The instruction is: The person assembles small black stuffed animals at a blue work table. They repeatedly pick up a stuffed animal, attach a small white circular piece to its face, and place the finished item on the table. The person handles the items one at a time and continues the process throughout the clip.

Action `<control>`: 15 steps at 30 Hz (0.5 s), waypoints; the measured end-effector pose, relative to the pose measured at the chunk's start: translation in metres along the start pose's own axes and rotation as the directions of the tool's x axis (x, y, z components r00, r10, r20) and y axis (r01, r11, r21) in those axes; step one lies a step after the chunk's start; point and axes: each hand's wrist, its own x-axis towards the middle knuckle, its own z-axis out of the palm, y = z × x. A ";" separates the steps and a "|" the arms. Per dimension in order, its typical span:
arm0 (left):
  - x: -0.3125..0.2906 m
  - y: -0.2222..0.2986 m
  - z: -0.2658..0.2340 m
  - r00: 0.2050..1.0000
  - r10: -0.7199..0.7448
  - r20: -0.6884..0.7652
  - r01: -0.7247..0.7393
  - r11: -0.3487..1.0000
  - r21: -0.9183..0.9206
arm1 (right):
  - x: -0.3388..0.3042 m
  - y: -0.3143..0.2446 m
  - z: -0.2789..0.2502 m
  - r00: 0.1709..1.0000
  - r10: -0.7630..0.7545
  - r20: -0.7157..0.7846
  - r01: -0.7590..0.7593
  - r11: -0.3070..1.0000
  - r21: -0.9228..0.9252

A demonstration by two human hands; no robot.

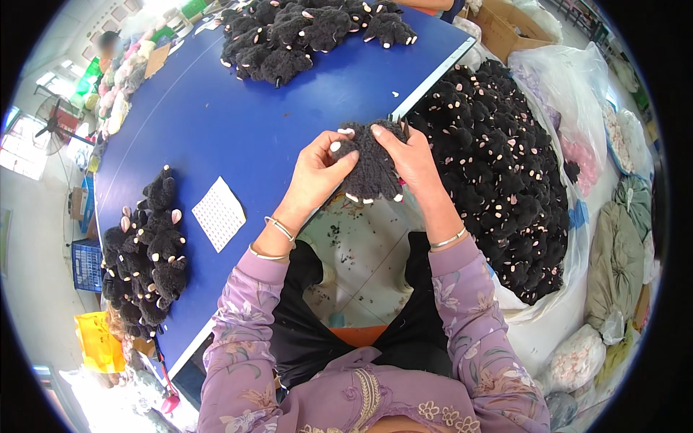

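Note:
Above the near edge of the blue table [281,126], I hold a black fuzzy plush toy piece [367,167] between both hands. Small pale tips stick out along its lower side and at its left. My left hand [320,164] pinches its left side, thumb on top. My right hand [413,160] grips the upper right part, thumb pressed into the pile. A thin dark pointed thing [405,128] shows beside my right hand; what it is I cannot make out. The fingers under the plush are hidden.
Black plush pieces lie heaped at the table's far side [317,32] and left edge [151,252]. A white sheet with small printed marks [219,214] lies nearby. At right, a large open bag [498,180] bulges with similar pieces. Beyond it stands a cardboard box [509,27].

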 end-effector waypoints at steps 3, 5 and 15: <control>0.003 -0.001 -0.007 0.991 -0.060 -0.120 0.049 0.995 -0.091 | 0.003 -0.004 -0.003 0.979 0.035 -0.200 -0.036 0.999 -0.003; 0.007 -0.002 -0.009 0.975 -0.091 -0.202 0.040 0.969 -0.243 | 0.010 -0.002 -0.015 0.963 0.038 -0.267 0.016 0.980 0.198; 0.007 0.003 -0.009 0.979 -0.091 -0.184 0.059 0.983 -0.171 | -0.002 0.004 0.011 0.995 -0.102 -0.019 0.099 0.987 -0.124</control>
